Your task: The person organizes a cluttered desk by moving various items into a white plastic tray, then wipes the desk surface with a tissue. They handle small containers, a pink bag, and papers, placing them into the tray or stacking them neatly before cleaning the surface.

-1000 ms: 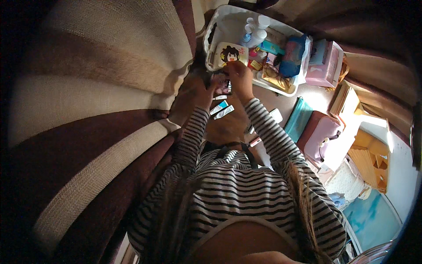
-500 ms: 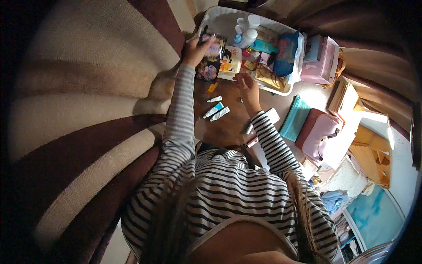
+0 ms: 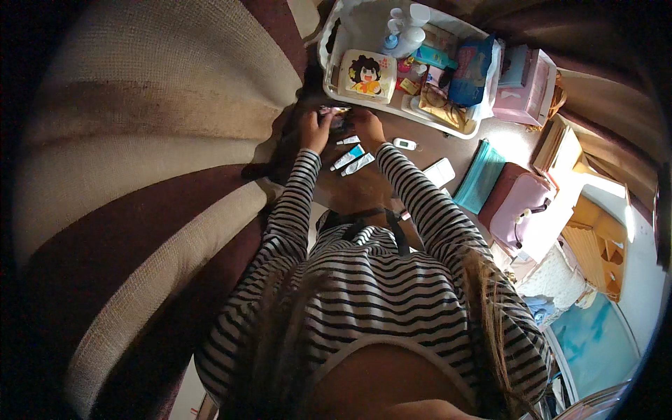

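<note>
Just in front of the white plastic basket (image 3: pixel 329 89), my left hand (image 3: pixel 316 131) grips the left side of a black packet with a pale flowery print (image 3: pixel 338 115). My right hand (image 3: pixel 368 128) has its fingers closed at the packet's right side. Shadow and the hands hide much of the packet. Below it on the brown table lie several small squeeze tubes, among them a blue and white tube (image 3: pixel 348 157) and a white tube (image 3: pixel 358 165). A white digital device, shaped like a small meter (image 3: pixel 404 143), rests to the right of my right wrist.
In the basket are a cartoon-printed box (image 3: pixel 367 75), white bottles (image 3: pixel 409 40), a blue package (image 3: pixel 473 73) and glasses (image 3: pixel 441 101). Rightward stand a pink box (image 3: pixel 523 105), a teal pouch (image 3: pixel 480 176) and a pink bag (image 3: pixel 521 210). A striped curtain (image 3: pixel 175 140) hangs close on the left.
My left hand has brought the black packet from the basket's left end down toward me. My right hand has moved left to meet it. The cartoon box is now uncovered.
</note>
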The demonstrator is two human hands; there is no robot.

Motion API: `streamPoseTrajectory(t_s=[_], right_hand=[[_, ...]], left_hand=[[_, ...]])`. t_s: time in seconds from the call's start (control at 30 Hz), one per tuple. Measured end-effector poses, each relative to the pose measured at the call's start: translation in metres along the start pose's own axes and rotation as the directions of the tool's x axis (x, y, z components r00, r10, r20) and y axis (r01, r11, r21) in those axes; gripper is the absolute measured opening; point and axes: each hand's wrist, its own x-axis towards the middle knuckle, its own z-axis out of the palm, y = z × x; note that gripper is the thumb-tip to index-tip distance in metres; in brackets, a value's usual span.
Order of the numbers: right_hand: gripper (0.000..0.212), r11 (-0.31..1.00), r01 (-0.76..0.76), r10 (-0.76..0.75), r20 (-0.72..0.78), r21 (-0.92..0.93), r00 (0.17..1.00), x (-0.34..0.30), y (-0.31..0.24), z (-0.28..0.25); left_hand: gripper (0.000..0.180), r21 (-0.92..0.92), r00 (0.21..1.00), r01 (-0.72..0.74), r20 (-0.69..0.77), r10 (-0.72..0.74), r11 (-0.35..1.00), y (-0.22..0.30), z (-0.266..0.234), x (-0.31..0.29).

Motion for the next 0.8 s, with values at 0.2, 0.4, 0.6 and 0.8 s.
streamPoseTrajectory(t_s=[0.2,0.4,0.6,0.8], right_hand=[[0.028,0.949,-0.008,0.038,0.087,-0.314,0.995,-0.010,-0.013,-0.006],[0.025,0.930,-0.008,0.045,0.094,-0.366,0.995,-0.020,-0.021,0.005],[0.025,0.952,-0.034,0.027,-0.026,-0.303,0.999,-0.029,-0.010,0.002],[0.017,1.000,-0.003,0.007,-0.160,0.030,0.987,-0.048,-0.020,-0.008]], left_hand=[[0.043,0.301,0.996,-0.087,0.000,0.091,0.950,-0.034,-0.001,-0.011],[0.048,0.472,0.949,0.191,0.134,-0.284,0.861,-0.040,0.003,-0.004],[0.040,0.172,0.986,0.148,0.052,-0.159,0.974,-0.011,-0.023,-0.021],[0.027,-0.182,0.993,-0.042,-0.118,0.020,0.982,0.075,-0.081,-0.005]])
